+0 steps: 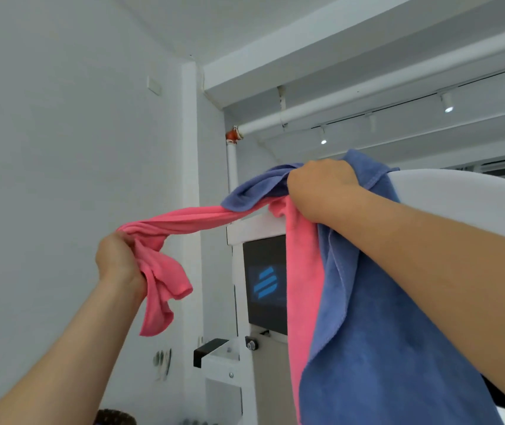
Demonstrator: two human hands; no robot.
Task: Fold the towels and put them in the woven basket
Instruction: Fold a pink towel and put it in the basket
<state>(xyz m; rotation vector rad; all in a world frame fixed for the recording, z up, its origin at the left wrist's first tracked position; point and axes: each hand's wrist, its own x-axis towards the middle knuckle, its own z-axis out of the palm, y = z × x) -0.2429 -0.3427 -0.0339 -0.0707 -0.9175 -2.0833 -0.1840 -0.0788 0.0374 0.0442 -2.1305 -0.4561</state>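
Pink towel [183, 220] stretched between both fists; right hand [321, 188] also grips blue towel [383, 332], left hand [119, 262] clenched.

Left hand [119, 262] low and left, right hand [321, 187] higher and right, well apart. One towel [190, 220] stretches between both grips; its loose end hangs below the left hand, the rest drops below the right. Second towel [392, 348] is bunched in the right grip, hanging just right of the first and partly over it. Screen [265, 283] stands behind both towels, between the hands. Pipe [368, 96] runs overhead behind the right hand. Wall [61, 148] at left.
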